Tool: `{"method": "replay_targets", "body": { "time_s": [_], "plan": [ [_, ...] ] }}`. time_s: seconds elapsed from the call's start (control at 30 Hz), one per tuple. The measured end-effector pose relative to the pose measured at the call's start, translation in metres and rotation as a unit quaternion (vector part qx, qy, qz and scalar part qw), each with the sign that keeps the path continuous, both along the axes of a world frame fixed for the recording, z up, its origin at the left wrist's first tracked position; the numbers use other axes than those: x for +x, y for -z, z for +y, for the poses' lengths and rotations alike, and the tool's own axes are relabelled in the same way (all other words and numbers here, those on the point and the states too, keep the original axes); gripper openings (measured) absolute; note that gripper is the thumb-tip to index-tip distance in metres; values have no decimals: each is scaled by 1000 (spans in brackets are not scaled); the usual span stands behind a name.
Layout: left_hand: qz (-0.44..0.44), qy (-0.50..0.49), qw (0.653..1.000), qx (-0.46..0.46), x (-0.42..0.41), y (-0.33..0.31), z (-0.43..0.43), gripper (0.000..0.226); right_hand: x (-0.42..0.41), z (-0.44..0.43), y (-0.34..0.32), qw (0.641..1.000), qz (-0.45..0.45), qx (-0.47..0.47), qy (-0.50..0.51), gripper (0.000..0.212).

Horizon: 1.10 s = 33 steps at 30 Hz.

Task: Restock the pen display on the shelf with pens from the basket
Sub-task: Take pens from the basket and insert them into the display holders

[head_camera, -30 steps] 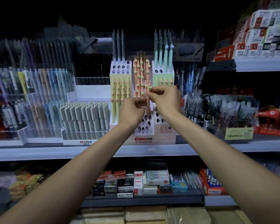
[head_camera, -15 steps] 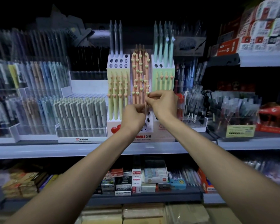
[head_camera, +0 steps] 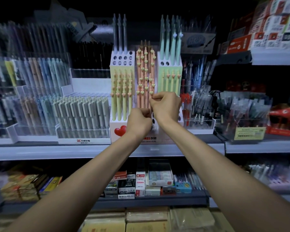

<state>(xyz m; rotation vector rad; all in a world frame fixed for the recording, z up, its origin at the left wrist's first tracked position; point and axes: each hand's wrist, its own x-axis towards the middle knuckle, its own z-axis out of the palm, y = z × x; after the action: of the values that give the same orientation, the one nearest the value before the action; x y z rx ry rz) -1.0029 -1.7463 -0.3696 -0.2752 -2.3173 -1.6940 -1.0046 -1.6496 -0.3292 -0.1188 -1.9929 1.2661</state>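
Head view: your right hand (head_camera: 166,106) pinches a pink pen (head_camera: 151,102) near its top, in front of the middle column of the display (head_camera: 113,125) on the shelf (head_camera: 74,151). Your left hand (head_camera: 139,121) is curled just below, against the pen; its fingers are hidden, so you cannot tell whether they grip. No basket shows. Your hands cover the holes, so a tilted pen could miss its slot or knock the other pens (head_camera: 142,71) askew.

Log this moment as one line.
step: pink pen at pen display, middle column | right hand: pinches pen near its top | left hand: curled just below, grip hidden | basket: not in view
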Motion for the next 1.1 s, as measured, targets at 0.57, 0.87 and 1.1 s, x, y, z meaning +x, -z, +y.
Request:
{"method": "replay_targets", "body": {
  "time_s": [0.57,0.87,1.1],
  "plan": [
    [-10,49,989,-137,76,-37,-47,53,82,37,-17,978,-94,183,-31,52],
    [136,-37,897,-419,134,-23,-73,81,142,48,5,919,-203,336,-32,115],
    [141,-61,875,-459,167,10,-89,95,182,51,39,863,-267,427,-38,138]
  ]
}}
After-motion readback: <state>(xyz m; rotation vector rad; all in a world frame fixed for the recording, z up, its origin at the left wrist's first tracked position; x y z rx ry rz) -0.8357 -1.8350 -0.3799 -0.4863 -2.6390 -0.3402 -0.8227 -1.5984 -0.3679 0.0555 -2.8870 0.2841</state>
